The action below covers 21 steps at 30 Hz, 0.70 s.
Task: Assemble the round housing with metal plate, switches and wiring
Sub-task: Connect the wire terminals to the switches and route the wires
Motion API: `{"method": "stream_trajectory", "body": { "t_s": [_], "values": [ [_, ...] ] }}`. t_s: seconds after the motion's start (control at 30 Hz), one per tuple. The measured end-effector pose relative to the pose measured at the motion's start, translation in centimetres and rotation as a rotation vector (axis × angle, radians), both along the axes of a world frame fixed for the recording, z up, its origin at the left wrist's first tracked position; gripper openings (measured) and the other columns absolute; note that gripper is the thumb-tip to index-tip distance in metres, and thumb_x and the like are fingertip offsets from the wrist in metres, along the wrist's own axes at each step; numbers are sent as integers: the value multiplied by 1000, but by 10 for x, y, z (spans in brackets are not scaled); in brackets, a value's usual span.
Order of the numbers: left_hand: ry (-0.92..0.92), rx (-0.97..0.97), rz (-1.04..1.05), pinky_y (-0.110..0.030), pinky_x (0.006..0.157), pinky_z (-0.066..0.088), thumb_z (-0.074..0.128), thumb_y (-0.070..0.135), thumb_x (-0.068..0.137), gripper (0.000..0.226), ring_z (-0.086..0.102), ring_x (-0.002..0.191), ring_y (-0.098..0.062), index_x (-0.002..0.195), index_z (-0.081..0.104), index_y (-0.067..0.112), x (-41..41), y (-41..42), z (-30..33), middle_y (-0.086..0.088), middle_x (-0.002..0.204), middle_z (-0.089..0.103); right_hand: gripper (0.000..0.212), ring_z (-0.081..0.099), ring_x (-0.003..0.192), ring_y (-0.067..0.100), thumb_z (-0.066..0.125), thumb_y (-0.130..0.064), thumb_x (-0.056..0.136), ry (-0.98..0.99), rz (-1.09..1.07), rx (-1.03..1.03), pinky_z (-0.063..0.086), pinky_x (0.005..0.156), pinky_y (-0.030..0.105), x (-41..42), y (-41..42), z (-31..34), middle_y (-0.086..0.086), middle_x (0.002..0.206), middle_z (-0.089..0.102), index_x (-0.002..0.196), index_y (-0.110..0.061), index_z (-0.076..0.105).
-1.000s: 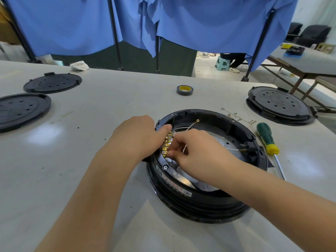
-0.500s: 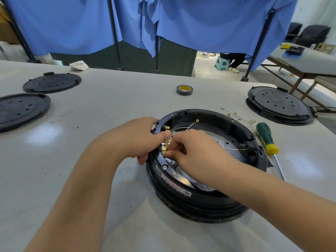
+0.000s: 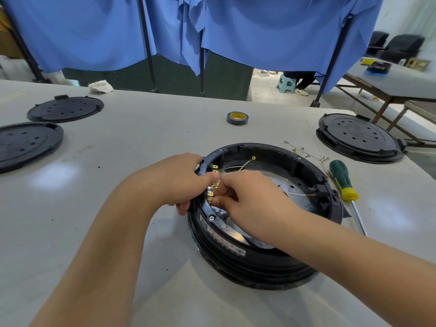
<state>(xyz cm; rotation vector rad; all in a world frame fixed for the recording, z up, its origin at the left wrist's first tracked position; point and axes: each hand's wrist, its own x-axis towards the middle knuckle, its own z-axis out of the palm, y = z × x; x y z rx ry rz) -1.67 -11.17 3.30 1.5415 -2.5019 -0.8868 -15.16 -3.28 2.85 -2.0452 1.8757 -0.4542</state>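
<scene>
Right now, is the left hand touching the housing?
Touching. The head view shows the left hand gripping the housing rim, thumb over the top edge and fingers curled down its outer wall.

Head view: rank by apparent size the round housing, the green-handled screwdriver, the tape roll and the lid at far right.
1. round housing, clearly largest, though nearest the camera.
2. lid at far right.
3. green-handled screwdriver.
4. tape roll, smallest; it lies farther off, which shrinks it further.

hands (image 3: 174, 180) gripping housing (image 3: 271, 260), pinching terminals (image 3: 213, 193)
</scene>
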Motion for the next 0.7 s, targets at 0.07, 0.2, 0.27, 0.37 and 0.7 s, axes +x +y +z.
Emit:
{"method": "stream_trajectory", "body": {
  "t_s": [0.07, 0.2, 0.27, 0.37, 0.7],
  "values": [
    [-3, 1, 1, -11, 32, 33, 43, 50, 98, 29, 49, 29, -4, 114, 51, 28, 0, 0, 0, 2, 35, 55, 15, 56, 82, 16, 59, -29, 93, 17, 8, 6, 34, 66, 25, 1, 0, 1, -5, 85, 61, 78, -29, 54],
    [-7, 1, -5, -11, 32, 33, 43, 50, 98, 28, 50, 29, -4, 114, 51, 28, 0, 0, 1, 2, 35, 56, 8, 58, 89, 18, 58, -29, 93, 53, 19, 8, 37, 69, 27, 1, 0, 3, -1, 95, 66, 88, -24, 62],
    [-23, -7, -9, -11, 34, 35, 43, 51, 97, 30, 50, 30, -4, 114, 51, 28, 0, 0, 1, 2, 36, 56, 10, 59, 92, 19, 57, -29, 94, 65, 20, 13, 40, 71, 28, 1, 0, 4, 0, 98, 66, 93, -22, 64],
    [-43, -9, -7, -15, 41, 37, 42, 53, 97, 33, 50, 31, -3, 117, 49, 28, 0, -1, 1, 3, 37, 57, 10, 59, 94, 18, 56, -28, 95, 74, 22, 14, 40, 73, 28, 1, 0, 4, -1, 99, 67, 97, -23, 64],
    [-13, -3, 0, -17, 41, 37, 43, 54, 96, 37, 49, 30, -4, 123, 47, 29, 0, -1, 0, 2, 37, 57, 8, 60, 89, 18, 58, -27, 93, 22, 7, -29, 46, 75, 30, 0, 0, -1, -2, 94, 68, 91, -22, 65]
  ]
}}
